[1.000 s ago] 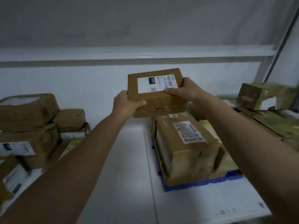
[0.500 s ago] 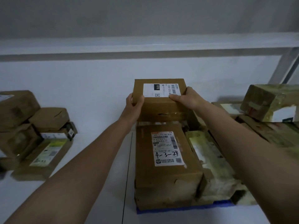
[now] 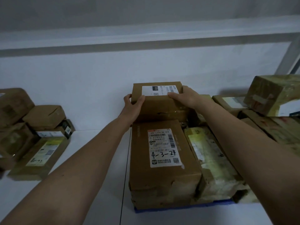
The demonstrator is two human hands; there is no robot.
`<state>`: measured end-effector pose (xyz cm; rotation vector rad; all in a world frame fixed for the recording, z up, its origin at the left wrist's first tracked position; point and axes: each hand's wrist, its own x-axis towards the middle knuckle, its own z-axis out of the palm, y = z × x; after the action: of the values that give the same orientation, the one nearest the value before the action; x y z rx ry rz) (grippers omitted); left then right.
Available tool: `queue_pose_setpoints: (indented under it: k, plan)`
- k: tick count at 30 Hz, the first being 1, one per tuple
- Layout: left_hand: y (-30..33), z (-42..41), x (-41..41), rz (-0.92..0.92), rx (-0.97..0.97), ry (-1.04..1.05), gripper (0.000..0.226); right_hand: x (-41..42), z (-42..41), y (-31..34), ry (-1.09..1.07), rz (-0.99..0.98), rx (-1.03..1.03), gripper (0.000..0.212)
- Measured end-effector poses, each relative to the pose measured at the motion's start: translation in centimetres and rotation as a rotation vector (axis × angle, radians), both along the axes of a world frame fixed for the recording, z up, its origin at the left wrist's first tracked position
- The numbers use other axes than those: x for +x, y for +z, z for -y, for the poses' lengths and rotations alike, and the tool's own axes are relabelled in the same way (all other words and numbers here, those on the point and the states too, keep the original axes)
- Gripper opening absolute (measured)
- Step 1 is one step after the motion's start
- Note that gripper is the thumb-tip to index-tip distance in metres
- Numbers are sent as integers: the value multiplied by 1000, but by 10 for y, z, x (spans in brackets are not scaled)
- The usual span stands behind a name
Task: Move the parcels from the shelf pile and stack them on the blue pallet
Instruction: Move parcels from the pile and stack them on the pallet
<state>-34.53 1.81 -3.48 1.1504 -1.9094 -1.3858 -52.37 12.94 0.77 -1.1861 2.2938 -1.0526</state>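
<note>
Head view: small parcel (image 3: 159, 99) at frame centre, behind labelled box (image 3: 164, 153) on blue pallet (image 3: 178, 207); whether it rests on stack or hangs just above, cannot tell. Left hand (image 3: 132, 108) clamps left edge, right hand (image 3: 184, 97) clamps right top edge; each grip pinches parcel. Two-sided hold likely keeps it level, square to boxes below. Parcel: brown cardboard, flat, white label with black patch on top, front flap scuffed. Shelf pile (image 3: 32, 132) at left of frame
</note>
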Motion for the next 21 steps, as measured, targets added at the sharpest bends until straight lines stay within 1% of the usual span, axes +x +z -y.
queue_pose_setpoints:
  k: [3,8,10,12,14,16,19,21]
  plan:
    - [1,1,-3,4,7,-6,68,-1,0,-1,19,-7,-1,48]
    - [6,1,-6,40,10,-12,70,-1,0,-1,5,-55,58,52]
    - [7,0,-5,46,7,-6,72,1,1,1,-12,-117,96,54]
    - [9,0,-4,71,-51,10,77,5,0,3,-34,-226,152,57]
    - [13,0,-3,115,-185,33,78,11,-1,6,-51,-362,193,63]
    - [18,0,2,200,-365,48,74,22,-2,12,-36,-513,178,66]
    - [23,1,20,413,-669,69,69,45,2,20,72,-731,172,65]
    - [24,0,37,550,-824,74,68,63,9,21,175,-802,185,65]
